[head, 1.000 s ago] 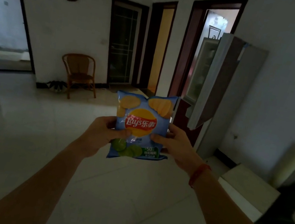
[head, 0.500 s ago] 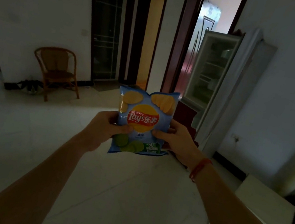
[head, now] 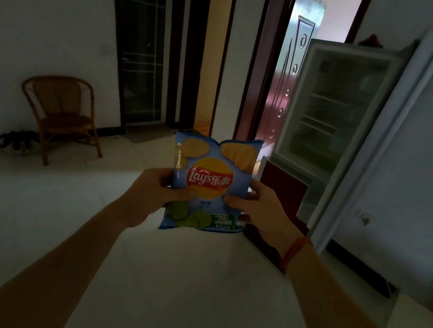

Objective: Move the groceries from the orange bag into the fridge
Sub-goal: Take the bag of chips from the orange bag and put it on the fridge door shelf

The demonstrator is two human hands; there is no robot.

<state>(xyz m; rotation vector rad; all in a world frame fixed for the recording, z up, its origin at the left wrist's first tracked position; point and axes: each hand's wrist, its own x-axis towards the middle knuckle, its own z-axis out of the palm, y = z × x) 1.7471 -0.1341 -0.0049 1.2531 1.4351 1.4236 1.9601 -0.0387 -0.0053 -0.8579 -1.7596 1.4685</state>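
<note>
While pinched upright, chip bag (head: pixel 211 180) shows its label

Left grip (head: pixel 158 197) and right grip (head: pixel 261 215) each curl round a side edge, thumbs on the front, with the light-blue bag between them. Its red-and-yellow roundel reads "Lay's" plus Chinese characters, and a green band reads "-50". Beyond the right grip, the fridge (head: pixel 345 49) stands open.
</note>
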